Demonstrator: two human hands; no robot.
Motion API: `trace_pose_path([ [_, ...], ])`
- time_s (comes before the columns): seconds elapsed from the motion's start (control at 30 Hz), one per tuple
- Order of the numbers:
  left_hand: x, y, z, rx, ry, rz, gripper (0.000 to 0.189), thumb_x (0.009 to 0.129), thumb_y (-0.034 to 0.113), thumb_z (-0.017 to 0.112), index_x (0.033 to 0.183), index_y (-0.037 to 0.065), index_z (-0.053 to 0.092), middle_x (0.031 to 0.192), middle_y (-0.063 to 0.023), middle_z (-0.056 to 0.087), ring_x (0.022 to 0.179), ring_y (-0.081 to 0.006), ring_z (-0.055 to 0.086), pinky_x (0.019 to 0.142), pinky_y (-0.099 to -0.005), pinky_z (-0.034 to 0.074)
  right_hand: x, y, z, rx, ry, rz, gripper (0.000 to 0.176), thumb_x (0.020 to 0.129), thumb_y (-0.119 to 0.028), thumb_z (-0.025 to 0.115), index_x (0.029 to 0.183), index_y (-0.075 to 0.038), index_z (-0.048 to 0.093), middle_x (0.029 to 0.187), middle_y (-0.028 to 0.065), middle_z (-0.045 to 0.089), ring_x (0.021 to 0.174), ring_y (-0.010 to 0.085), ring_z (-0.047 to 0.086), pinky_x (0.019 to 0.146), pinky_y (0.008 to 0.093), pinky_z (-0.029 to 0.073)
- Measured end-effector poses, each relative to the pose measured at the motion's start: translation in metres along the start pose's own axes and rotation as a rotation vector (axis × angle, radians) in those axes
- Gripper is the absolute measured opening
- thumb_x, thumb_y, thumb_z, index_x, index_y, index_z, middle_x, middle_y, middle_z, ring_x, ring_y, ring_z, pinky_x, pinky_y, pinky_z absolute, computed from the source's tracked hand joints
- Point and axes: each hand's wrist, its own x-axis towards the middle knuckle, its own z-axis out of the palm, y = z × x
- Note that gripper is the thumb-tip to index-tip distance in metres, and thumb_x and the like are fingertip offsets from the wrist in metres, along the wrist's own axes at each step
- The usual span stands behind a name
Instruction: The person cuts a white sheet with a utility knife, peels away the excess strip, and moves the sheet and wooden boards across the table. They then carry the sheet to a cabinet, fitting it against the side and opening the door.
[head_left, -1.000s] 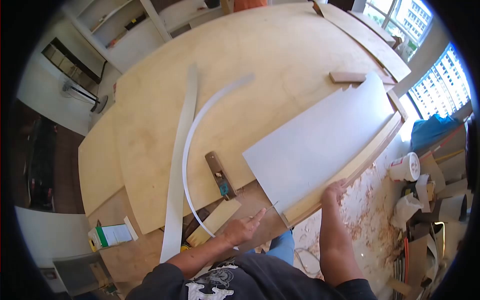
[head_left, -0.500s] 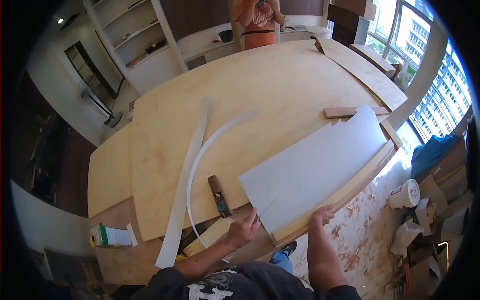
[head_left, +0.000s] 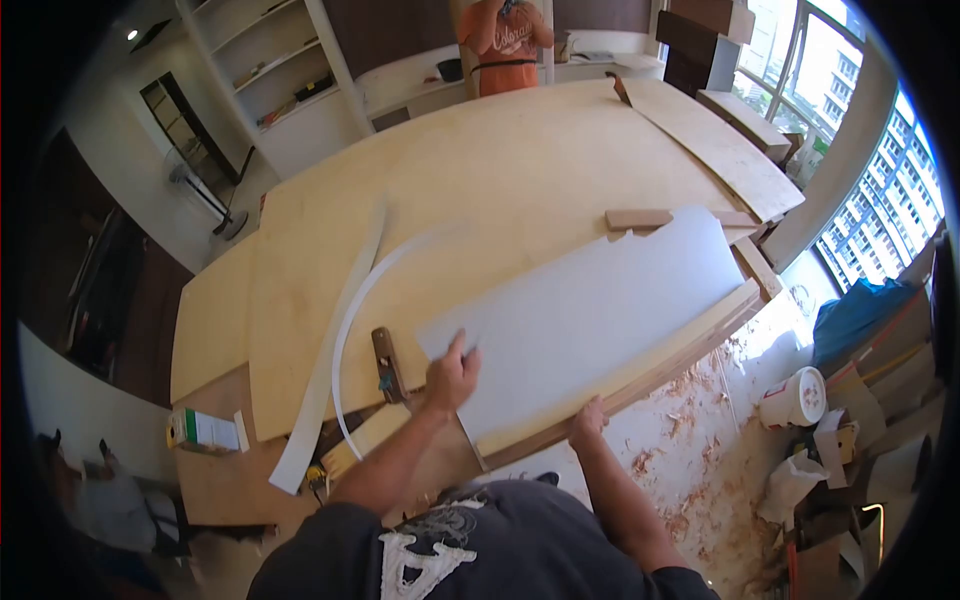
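A white sheet with a ragged far edge lies on the large plywood panel. My left hand is over the sheet's near left end, index finger raised and the other fingers curled. It seems to hold a thin pointed tool, now blurred and mostly hidden. My right hand grips the outer side of a long pale wooden strip running along the sheet's near edge. To the left of my left hand lies a wooden hand plane. A curved white band and a straighter pale strip lie further left.
A hand saw and a wood block rest on the plywood panel. A tin stands at the left. Shavings and a white bucket are on the right floor. A person in orange stands beyond; another person is lower left.
My left hand has moved forward over the sheet, and the thin tool shows less clearly. My right hand stays on the strip. The view has shifted, and a person appears at lower left.
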Motion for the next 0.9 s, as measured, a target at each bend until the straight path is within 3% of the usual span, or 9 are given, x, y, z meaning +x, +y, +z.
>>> trace_pose_path([
  [0.07,0.027,0.003,0.005,0.076,0.031,0.014,0.053,0.091,0.033,0.060,0.131,-0.002,0.054,0.075,-0.0228,0.068,0.071,-0.0418,0.068,0.064,-0.0494,0.054,0.059,0.020,-0.006,-0.061,-0.166,-0.091,0.086,0.086,-0.056,0.065,0.142,0.001,0.032,0.139,0.0279,0.043,0.125,0.0402,0.050,0.098,0.0506,0.048],
  [0.17,0.073,0.003,0.023,0.265,0.080,0.051,0.050,0.088,0.029,0.062,0.129,0.001,0.055,0.081,-0.0224,0.069,0.075,-0.0422,0.068,0.068,-0.0509,0.054,-0.009,-0.024,-0.035,-0.448,0.095,-0.216,0.083,0.085,-0.055,0.065,0.135,0.007,0.039,0.133,0.0326,0.045,0.123,0.0450,0.051,0.103,0.0511,0.044],
  [0.33,0.167,-0.031,0.069,0.515,-0.101,-0.058,0.034,0.084,0.031,0.063,0.111,0.010,0.057,0.083,-0.0206,0.070,0.081,-0.0402,0.068,0.071,-0.0523,0.054,0.019,-0.069,-0.070,-0.311,0.148,-0.288,0.080,0.080,-0.049,0.074,0.128,0.009,0.046,0.129,0.0338,0.049,0.121,0.0453,0.052,0.101,0.0499,0.046],
  [0.47,0.222,-0.054,0.096,0.710,-0.052,-0.010,0.028,0.086,0.030,0.058,0.104,0.009,0.061,0.081,-0.0201,0.070,0.076,-0.0403,0.069,0.068,-0.0542,0.054,0.076,-0.079,-0.080,-0.099,0.143,-0.278,0.079,0.077,-0.046,0.077,0.127,0.008,0.046,0.123,0.0293,0.052,0.112,0.0393,0.056,0.092,0.0490,0.049],
  [0.57,0.251,-0.052,0.120,0.717,-0.036,-0.037,0.039,0.089,0.029,0.058,0.119,0.004,0.060,0.085,-0.0203,0.070,0.081,-0.0394,0.069,0.070,-0.0521,0.054,0.117,-0.095,-0.092,0.021,0.089,-0.205,0.074,0.078,-0.042,0.078,0.124,0.005,0.045,0.112,0.0204,0.055,0.098,0.0297,0.055,0.077,0.0490,0.049],
  [0.6,0.249,-0.033,0.129,0.684,0.017,-0.048,0.042,0.087,0.019,0.059,0.124,0.000,0.058,0.094,-0.0203,0.068,0.088,-0.0393,0.067,0.077,-0.0503,0.053,0.125,-0.104,-0.097,0.047,0.063,-0.188,0.072,0.079,-0.042,0.078,0.123,0.004,0.045,0.110,0.0183,0.055,0.094,0.0273,0.055,0.073,0.0493,0.048],
  [0.7,0.212,0.031,0.163,0.479,0.369,0.415,0.043,0.082,0.009,0.061,0.124,-0.002,0.057,0.101,-0.0206,0.066,0.093,-0.0384,0.064,0.083,-0.0488,0.051,0.113,-0.143,-0.118,0.093,0.049,-0.130,0.070,0.077,-0.039,0.079,0.119,0.010,0.051,0.114,0.0291,0.062,0.106,0.0379,0.063,0.078,0.0446,0.055],
  [0.83,0.101,0.082,0.240,0.013,-0.122,0.616,0.044,0.077,0.008,0.064,0.120,-0.002,0.060,0.104,-0.0194,0.066,0.098,-0.0349,0.063,0.091,-0.0475,0.047,0.168,-0.160,-0.120,0.015,0.220,-0.309,0.072,0.080,-0.034,0.078,0.128,0.011,0.048,0.101,0.0232,0.064,0.091,0.0299,0.062,0.080,0.0403,0.052],
  [0.9,0.049,0.100,0.266,-0.022,-0.367,0.632,0.048,0.079,0.016,0.067,0.123,-0.001,0.060,0.110,-0.0181,0.065,0.100,-0.0332,0.062,0.092,-0.0464,0.047,0.186,-0.176,-0.128,-0.056,0.194,-0.379,0.075,0.080,-0.032,0.078,0.132,0.011,0.045,0.099,0.0212,0.063,0.088,0.0271,0.061,0.080,0.0389,0.051],
])
